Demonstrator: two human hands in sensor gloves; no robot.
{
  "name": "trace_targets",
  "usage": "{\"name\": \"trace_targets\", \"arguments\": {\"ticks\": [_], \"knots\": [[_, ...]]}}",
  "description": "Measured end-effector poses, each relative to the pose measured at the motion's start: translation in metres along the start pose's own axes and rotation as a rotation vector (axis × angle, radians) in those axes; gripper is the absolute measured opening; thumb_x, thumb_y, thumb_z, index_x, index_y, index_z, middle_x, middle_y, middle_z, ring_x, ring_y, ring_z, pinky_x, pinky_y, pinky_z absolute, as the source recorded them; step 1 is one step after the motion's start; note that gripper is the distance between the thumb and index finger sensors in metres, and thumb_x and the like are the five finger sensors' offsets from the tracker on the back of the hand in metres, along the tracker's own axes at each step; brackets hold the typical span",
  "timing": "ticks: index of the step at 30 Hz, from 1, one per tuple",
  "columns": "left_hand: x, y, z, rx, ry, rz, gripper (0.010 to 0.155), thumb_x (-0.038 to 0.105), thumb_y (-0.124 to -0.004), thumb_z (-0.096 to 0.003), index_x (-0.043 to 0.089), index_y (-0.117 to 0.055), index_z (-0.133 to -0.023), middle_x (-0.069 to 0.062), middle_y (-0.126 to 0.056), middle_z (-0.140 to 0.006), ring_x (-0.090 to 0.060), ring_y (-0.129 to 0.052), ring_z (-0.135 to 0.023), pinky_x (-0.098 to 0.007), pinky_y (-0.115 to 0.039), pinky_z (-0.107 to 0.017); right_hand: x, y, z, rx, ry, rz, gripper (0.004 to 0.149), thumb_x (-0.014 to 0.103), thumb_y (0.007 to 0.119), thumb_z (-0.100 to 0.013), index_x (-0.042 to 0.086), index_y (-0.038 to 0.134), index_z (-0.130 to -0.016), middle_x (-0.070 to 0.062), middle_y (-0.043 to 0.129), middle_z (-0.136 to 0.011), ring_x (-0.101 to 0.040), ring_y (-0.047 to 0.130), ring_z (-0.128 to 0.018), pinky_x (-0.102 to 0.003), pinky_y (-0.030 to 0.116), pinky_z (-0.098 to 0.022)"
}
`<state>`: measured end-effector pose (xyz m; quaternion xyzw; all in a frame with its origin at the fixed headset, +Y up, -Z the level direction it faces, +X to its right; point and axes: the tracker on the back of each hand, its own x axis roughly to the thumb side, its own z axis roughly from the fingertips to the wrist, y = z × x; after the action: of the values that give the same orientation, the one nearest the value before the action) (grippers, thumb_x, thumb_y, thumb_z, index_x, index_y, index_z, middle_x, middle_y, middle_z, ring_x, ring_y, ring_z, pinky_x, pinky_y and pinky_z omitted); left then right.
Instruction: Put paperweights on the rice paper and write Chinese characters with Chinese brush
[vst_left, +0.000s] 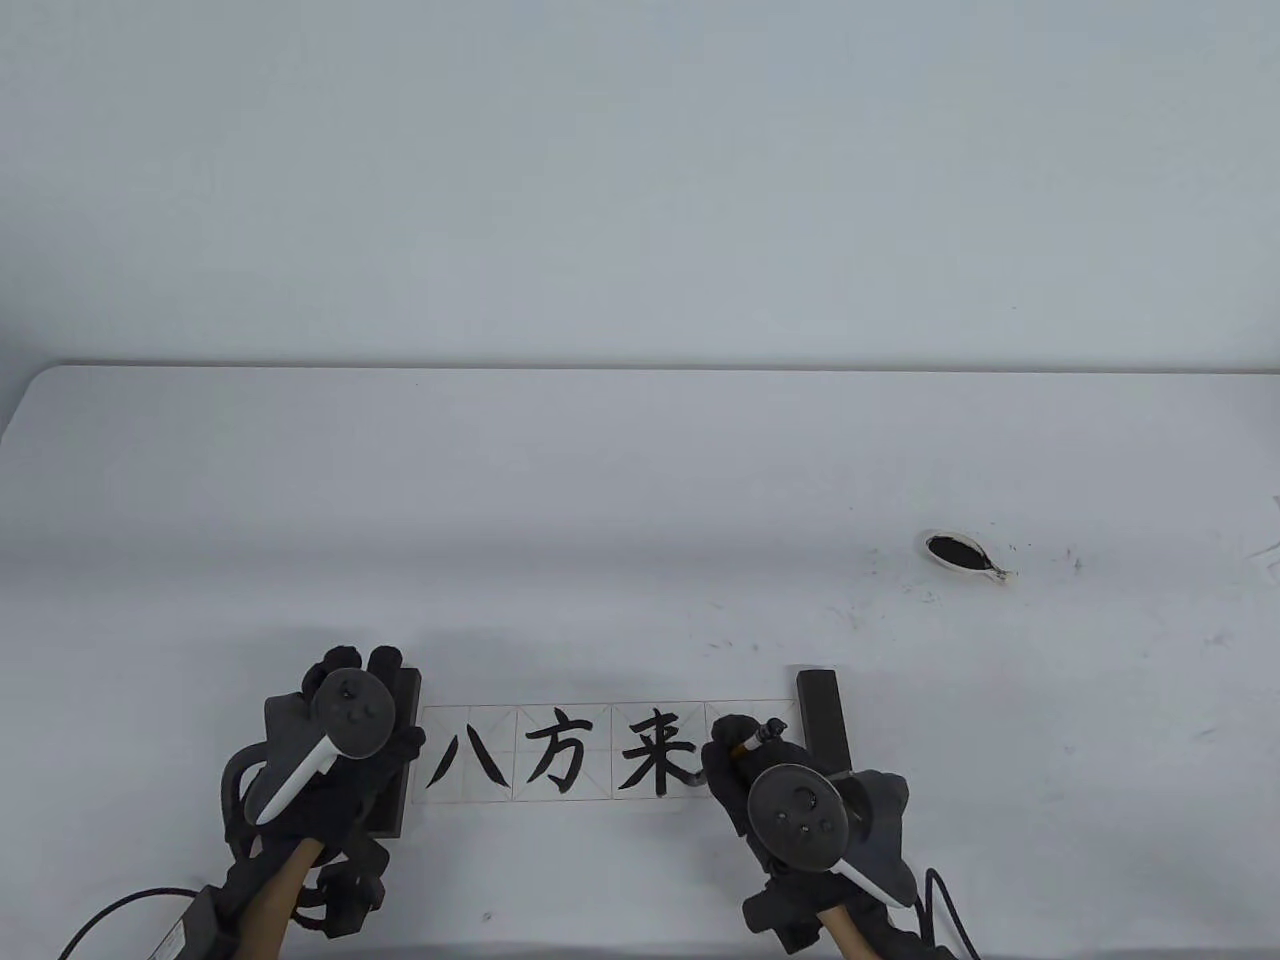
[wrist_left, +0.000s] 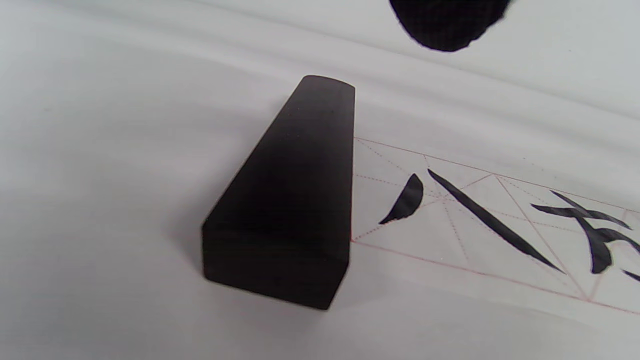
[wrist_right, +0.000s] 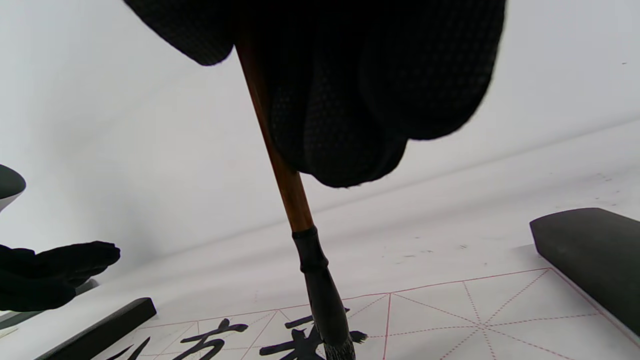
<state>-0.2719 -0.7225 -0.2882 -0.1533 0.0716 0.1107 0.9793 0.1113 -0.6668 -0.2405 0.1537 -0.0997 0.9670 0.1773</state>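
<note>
A strip of gridded rice paper (vst_left: 610, 750) lies near the table's front edge with three black characters on it. A dark paperweight (wrist_left: 295, 200) sits on its left end and another paperweight (vst_left: 825, 720) on its right end. My left hand (vst_left: 360, 690) lies over the left paperweight with fingers extended; a fingertip (wrist_left: 445, 22) hangs above the table. My right hand (vst_left: 735, 750) grips the brown-handled brush (wrist_right: 280, 165) upright. The inked brush tip (wrist_right: 337, 345) touches the third character's lower right. The fourth cell (wrist_right: 475, 320) is blank.
A small white ink dish (vst_left: 965, 555) with black ink stands at the right, with ink specks on the table around it. Cables trail from both gloves at the front edge. The white table (vst_left: 600, 480) stretches back to a white wall.
</note>
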Motion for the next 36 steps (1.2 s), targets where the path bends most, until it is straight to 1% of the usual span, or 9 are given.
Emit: {"name": "trace_targets", "arguments": {"ticks": [6,9,12,14,17,19,28,35,36], "knots": [[0.0,0.0,0.0,0.0,0.0,0.0,0.083,0.053,-0.059,-0.0529,0.041,-0.005,-0.115,-0.007,-0.002,-0.125,-0.036,-0.011,-0.12,-0.051,-0.012,-0.086,-0.009,-0.023,0.004,0.002,0.057,0.004,0.043,0.036,0.067,-0.057,0.005,0.078,-0.084,-0.016,0.097,-0.067,-0.027,0.101,-0.047,-0.035,0.087,-0.032],[0.0,0.0,0.0,0.0,0.0,0.0,0.083,0.053,-0.059,-0.053,0.041,-0.005,-0.115,-0.006,-0.002,-0.125,-0.036,-0.011,-0.12,-0.051,-0.012,-0.086,-0.019,-0.04,0.008,-0.054,0.075,-0.03,0.043,0.036,0.068,-0.057,0.004,0.078,-0.084,-0.017,0.097,-0.067,-0.028,0.101,-0.047,-0.035,0.087,-0.032],[0.0,0.0,0.001,0.001,0.005,0.003,0.083,0.053,-0.059,-0.0529,0.041,-0.005,-0.115,-0.006,-0.002,-0.125,-0.036,-0.011,-0.12,-0.051,-0.012,-0.087,-0.031,-0.046,0.008,-0.158,0.047,-0.034,0.043,0.037,0.071,-0.055,0.005,0.08,-0.082,-0.016,0.098,-0.064,-0.026,0.102,-0.045,-0.033,0.087,-0.03],[0.0,0.001,0.001,0.001,0.004,0.003,0.083,0.053,-0.059,-0.053,0.041,-0.005,-0.115,-0.007,-0.002,-0.125,-0.036,-0.011,-0.12,-0.051,-0.012,-0.086,-0.04,-0.044,0.007,-0.216,0.026,-0.021,0.043,0.039,0.073,-0.053,0.007,0.082,-0.08,-0.013,0.1,-0.061,-0.023,0.103,-0.041,-0.031,0.088,-0.027],[0.0,0.0,0.0,0.001,0.006,0.002,0.083,0.053,-0.059,-0.053,0.041,-0.005,-0.115,-0.006,-0.002,-0.125,-0.036,-0.011,-0.12,-0.051,-0.012,-0.086,-0.056,-0.033,0.009,-0.389,0.008,-0.047,0.039,0.042,0.075,-0.05,0.012,0.086,-0.072,-0.007,0.102,-0.052,-0.018,0.104,-0.033,-0.027,0.089,-0.022],[-0.001,0.0,0.0,-0.002,0.009,0.004,0.083,0.053,-0.059,-0.053,0.041,-0.005,-0.115,-0.005,-0.002,-0.125,-0.036,-0.011,-0.12,-0.051,-0.012,-0.086,-0.06,-0.028,0.011,-0.435,0.003,-0.055,0.037,0.042,0.074,-0.051,0.013,0.087,-0.07,-0.007,0.103,-0.05,-0.017,0.104,-0.03,-0.026,0.088,-0.02],[-0.001,0.0,-0.001,-0.006,0.005,0.002,0.083,0.053,-0.059,-0.053,0.041,-0.005,-0.115,-0.006,-0.002,-0.125,-0.036,-0.011,-0.12,-0.051,-0.012,-0.086,-0.052,-0.011,0.011,-0.36,-0.022,-0.04,0.039,0.041,0.072,-0.053,0.012,0.087,-0.074,-0.009,0.102,-0.055,-0.019,0.104,-0.034,-0.027,0.089,-0.022],[0.0,0.0,-0.001,-0.006,0.002,0.001,0.083,0.053,-0.059,-0.0529,0.041,-0.005,-0.115,-0.006,-0.002,-0.125,-0.036,-0.011,-0.12,-0.051,-0.012,-0.086,-0.05,-0.006,0.01,-0.33,-0.027,-0.039,0.04,0.041,0.072,-0.053,0.011,0.085,-0.077,-0.01,0.101,-0.058,-0.019,0.104,-0.038,-0.028,0.089,-0.024],[0.0,0.0,-0.001,-0.006,0.002,0.0,0.083,0.053,-0.059,-0.053,0.041,-0.005,-0.115,-0.007,-0.002,-0.125,-0.036,-0.011,-0.12,-0.051,-0.012,-0.086,-0.05,-0.006,0.01,-0.325,-0.027,-0.039,0.041,0.041,0.071,-0.053,0.011,0.085,-0.077,-0.01,0.101,-0.058,-0.02,0.104,-0.038,-0.028,0.089,-0.025]]}}
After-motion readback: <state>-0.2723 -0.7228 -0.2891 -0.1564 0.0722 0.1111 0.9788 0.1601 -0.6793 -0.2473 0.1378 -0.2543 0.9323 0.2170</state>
